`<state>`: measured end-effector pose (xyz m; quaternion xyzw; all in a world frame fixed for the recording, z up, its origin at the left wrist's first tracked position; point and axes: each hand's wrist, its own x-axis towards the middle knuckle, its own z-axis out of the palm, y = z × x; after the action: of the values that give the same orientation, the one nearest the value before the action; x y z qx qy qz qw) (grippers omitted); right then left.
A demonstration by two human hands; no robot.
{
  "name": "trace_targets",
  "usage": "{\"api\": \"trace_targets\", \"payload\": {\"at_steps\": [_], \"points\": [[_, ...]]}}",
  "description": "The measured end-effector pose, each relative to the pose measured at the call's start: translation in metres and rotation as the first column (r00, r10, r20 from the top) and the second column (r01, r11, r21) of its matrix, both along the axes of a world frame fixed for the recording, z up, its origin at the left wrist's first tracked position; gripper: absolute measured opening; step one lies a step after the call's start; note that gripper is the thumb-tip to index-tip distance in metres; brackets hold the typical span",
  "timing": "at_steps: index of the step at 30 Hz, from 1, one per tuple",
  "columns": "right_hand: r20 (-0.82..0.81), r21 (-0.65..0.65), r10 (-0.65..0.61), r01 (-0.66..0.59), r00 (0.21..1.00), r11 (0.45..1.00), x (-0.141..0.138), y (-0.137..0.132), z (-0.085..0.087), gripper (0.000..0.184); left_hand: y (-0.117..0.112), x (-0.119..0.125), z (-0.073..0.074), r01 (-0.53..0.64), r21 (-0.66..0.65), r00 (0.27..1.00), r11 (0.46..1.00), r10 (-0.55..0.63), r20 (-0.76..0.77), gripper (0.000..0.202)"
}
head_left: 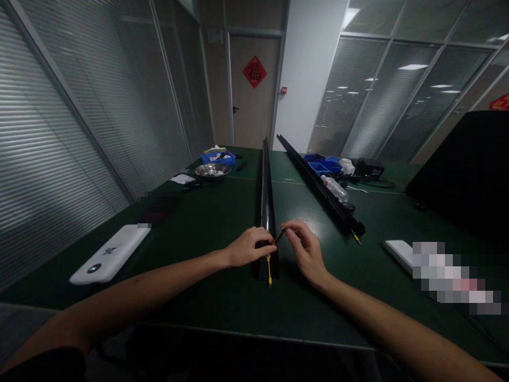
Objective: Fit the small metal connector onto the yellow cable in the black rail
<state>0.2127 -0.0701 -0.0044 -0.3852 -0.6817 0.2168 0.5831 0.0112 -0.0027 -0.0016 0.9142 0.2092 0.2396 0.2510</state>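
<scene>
A long black metal channel (267, 207) runs away from me down the middle of the table. A short yellow wire (269, 271) with a terminal at its tip hangs out of the near end. My left hand (251, 246) lies across the channel near that end, its thumb and fingers closed together over the opening; what they pinch is hidden. Just right of the channel, my right hand (307, 252) grips a small wrench (280, 234) between thumb and fingertips. The wrench slants down toward the left fingertips, and its lower end is hard to make out.
A second black channel (322, 185) lies to the right, near a plastic bottle (336, 188) and blue bins (318, 168). At the left are a white device (111, 253), a metal bowl (212, 170) and a blue tray (228, 159). A white object (401, 252) lies right.
</scene>
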Motion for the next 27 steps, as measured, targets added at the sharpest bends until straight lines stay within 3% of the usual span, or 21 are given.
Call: {"api": "trace_targets", "payload": {"at_steps": [27], "points": [[0.012, 0.009, -0.001, 0.000, 1.000, 1.000, 0.0005, -0.0002, 0.0006, 0.017, 0.0004, -0.0001, -0.0019, 0.004, 0.028, 1.000, 1.000, -0.003, -0.023, 0.023]]}}
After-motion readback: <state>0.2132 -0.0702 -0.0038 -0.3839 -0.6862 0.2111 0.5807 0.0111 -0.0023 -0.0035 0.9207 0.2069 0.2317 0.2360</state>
